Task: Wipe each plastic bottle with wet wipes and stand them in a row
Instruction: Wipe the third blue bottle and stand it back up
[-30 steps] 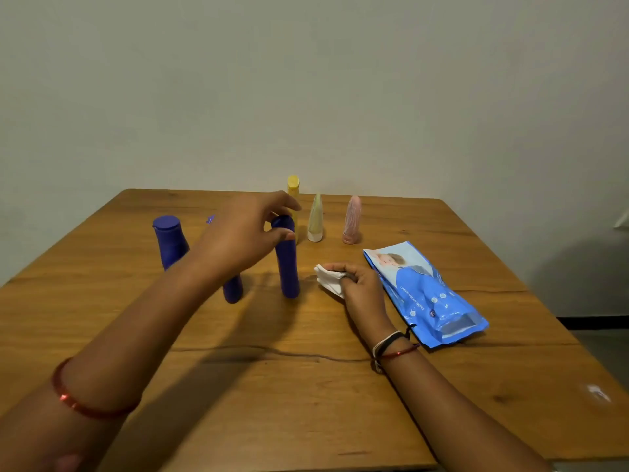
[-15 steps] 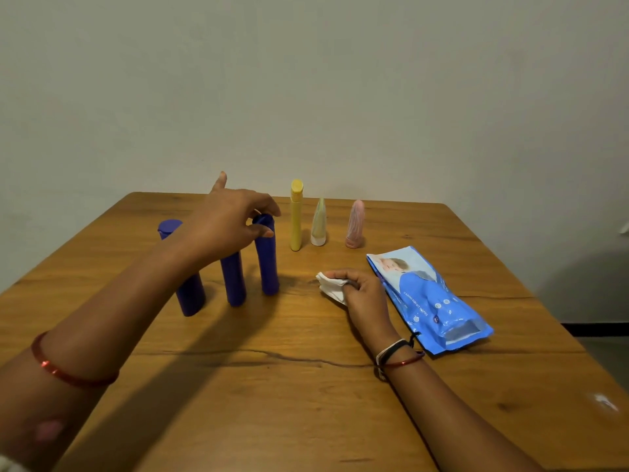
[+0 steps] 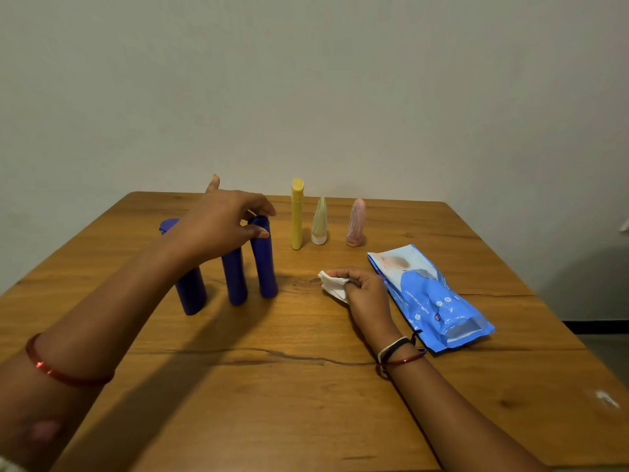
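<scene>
Three dark blue bottles stand upright in a row on the wooden table (image 3: 306, 386): a wide one (image 3: 191, 294) at the left, a middle one (image 3: 235, 277), and a right one (image 3: 264, 264). My left hand (image 3: 224, 226) pinches the top of the right blue bottle between thumb and fingers. Behind stand a yellow bottle (image 3: 296, 216), a pale green tube (image 3: 320, 223) and a pink tube (image 3: 356, 223). My right hand (image 3: 366, 294) rests on the table, holding a crumpled white wet wipe (image 3: 332, 286).
A blue pack of wet wipes (image 3: 429, 298) lies flat just right of my right hand. A dark crack runs across the tabletop in front of the bottles. A plain wall stands behind the table's far edge.
My left hand carried the blue bottle leftward and set it down beside the other two blue bottles; it still holds the top. My right hand with the wipe stayed put.
</scene>
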The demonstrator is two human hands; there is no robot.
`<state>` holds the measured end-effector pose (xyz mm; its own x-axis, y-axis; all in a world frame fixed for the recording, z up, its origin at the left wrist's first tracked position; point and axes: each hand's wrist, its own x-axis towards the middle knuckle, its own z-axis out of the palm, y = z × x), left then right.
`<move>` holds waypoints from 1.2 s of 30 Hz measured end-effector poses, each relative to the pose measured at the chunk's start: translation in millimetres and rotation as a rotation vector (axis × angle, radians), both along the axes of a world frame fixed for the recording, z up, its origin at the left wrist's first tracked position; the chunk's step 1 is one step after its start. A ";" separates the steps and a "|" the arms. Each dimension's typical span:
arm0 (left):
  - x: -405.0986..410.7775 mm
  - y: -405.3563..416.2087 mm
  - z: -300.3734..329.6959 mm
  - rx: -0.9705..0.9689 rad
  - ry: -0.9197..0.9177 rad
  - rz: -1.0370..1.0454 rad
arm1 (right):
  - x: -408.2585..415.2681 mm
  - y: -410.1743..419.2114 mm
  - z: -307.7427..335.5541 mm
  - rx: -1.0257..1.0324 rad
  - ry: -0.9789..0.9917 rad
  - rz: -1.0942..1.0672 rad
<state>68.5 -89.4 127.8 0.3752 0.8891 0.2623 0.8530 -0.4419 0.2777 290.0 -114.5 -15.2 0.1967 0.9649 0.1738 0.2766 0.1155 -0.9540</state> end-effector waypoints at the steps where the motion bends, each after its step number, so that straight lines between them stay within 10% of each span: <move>1: -0.2 -0.1 -0.3 -0.003 -0.009 -0.001 | 0.0 0.0 -0.1 -0.004 -0.001 -0.001; 36: 2.4 0.1 3.9 -0.044 -0.066 0.007 | -1.6 -1.2 0.7 0.006 0.004 0.004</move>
